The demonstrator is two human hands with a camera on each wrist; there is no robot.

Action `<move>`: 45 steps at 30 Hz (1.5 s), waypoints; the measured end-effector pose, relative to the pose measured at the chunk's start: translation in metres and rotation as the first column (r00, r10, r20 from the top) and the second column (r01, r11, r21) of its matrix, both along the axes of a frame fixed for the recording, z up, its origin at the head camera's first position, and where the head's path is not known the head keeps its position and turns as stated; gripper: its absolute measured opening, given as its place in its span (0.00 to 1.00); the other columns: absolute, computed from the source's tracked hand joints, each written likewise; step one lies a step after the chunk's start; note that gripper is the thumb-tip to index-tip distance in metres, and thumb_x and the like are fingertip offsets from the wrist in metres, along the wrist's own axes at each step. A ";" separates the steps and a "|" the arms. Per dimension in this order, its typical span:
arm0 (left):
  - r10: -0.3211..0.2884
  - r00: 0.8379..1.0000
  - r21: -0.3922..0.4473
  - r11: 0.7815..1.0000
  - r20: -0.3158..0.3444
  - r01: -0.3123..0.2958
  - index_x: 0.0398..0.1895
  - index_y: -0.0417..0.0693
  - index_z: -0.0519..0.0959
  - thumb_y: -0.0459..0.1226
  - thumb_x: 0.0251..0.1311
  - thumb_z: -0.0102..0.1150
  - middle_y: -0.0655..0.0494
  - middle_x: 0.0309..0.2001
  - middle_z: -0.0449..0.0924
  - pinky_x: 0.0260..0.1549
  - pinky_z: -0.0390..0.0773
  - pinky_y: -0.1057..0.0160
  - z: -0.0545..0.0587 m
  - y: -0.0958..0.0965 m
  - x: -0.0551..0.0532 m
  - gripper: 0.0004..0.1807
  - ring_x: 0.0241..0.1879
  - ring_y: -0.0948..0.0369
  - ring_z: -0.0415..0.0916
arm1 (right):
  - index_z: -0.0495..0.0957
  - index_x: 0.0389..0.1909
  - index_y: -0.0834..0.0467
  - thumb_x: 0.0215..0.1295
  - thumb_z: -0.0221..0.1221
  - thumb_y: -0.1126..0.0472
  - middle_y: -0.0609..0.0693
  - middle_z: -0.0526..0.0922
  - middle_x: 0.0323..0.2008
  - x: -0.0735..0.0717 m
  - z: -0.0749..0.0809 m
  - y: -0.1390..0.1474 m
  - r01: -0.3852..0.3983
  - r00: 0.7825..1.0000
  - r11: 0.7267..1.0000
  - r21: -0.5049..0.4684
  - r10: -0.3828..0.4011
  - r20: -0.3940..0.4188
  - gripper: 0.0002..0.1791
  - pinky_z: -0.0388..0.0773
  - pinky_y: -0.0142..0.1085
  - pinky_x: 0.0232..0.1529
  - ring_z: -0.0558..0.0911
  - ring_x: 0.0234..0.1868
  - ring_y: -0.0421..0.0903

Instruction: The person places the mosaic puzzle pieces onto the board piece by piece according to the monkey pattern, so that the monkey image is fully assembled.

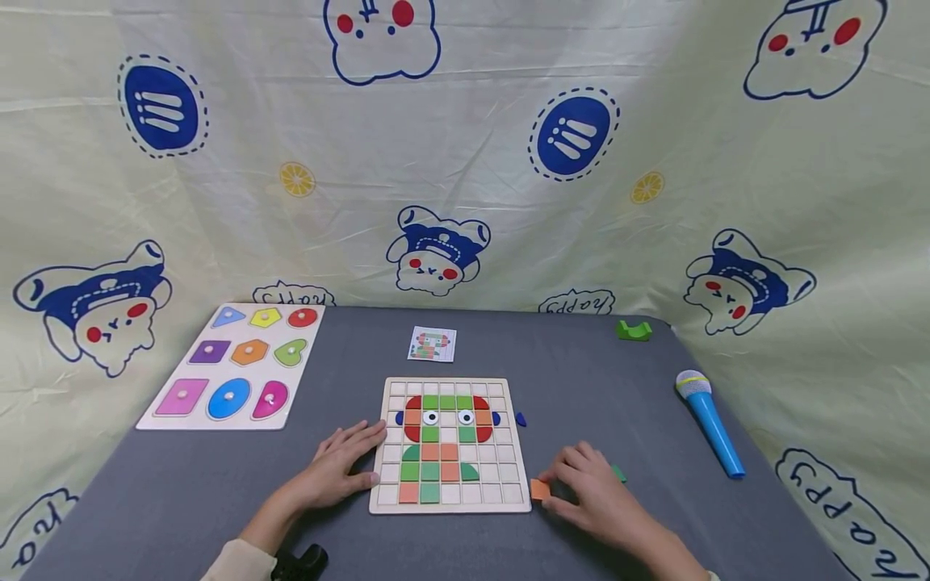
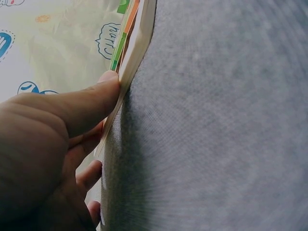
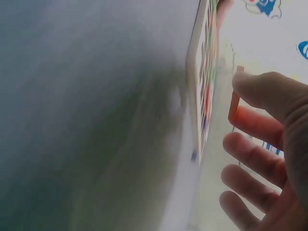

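The square grid board (image 1: 494,484) lies on the table, partly filled with red, orange and green tiles that form a figure with two eye tiles. My left hand (image 1: 341,464) rests against the board's left edge, fingers extended and thumb touching its side. Between thumb and index finger, my right hand (image 1: 592,492) pinches a square orange tile (image 1: 539,490) by the board's lower right corner. In the right wrist view the orange tile (image 3: 234,98) is seen edge-on, with the other fingers spread below it. A green piece (image 1: 618,474) lies partly hidden behind the right hand.
A small dark blue piece (image 1: 521,420) lies right of the board. Behind the board is a picture card (image 1: 432,344). A shape puzzle (image 1: 182,421) stands at the left; a blue toy microphone (image 1: 715,432) and a green curved block (image 1: 634,331) lie at the right.
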State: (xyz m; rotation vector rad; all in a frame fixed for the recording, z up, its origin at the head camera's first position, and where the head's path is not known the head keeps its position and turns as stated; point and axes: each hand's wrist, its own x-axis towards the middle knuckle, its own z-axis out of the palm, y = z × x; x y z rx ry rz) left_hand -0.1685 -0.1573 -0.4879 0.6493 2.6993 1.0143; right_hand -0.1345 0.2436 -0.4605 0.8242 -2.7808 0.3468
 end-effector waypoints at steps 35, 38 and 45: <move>0.000 1.000 0.003 1.000 -0.011 0.000 0.70 0.45 0.61 0.47 0.59 0.60 0.49 0.72 0.58 0.65 0.38 0.33 0.001 0.000 0.001 0.37 0.72 0.42 0.47 | 0.81 0.31 0.45 0.51 0.67 0.46 0.40 0.72 0.32 -0.016 -0.012 -0.112 -0.160 0.987 0.986 0.047 0.161 -0.027 0.10 0.63 0.33 0.40 0.63 0.37 0.38; -0.002 1.000 0.008 1.000 -0.017 0.002 0.70 0.45 0.61 0.46 0.59 0.60 0.48 0.72 0.58 0.65 0.38 0.33 0.001 0.000 0.001 0.37 0.72 0.41 0.47 | 0.81 0.32 0.45 0.51 0.67 0.47 0.40 0.72 0.32 -0.016 -0.012 -0.113 -0.166 0.985 0.985 0.049 0.168 -0.043 0.10 0.62 0.33 0.39 0.63 0.37 0.38; -0.011 1.000 0.016 1.000 -0.020 0.011 0.70 0.44 0.61 0.46 0.59 0.59 0.47 0.72 0.58 0.64 0.39 0.33 0.001 -0.001 0.002 0.36 0.72 0.41 0.47 | 0.82 0.32 0.45 0.51 0.67 0.46 0.40 0.72 0.32 -0.016 -0.012 -0.113 -0.162 0.986 0.985 0.055 0.164 -0.036 0.10 0.61 0.33 0.39 0.64 0.37 0.38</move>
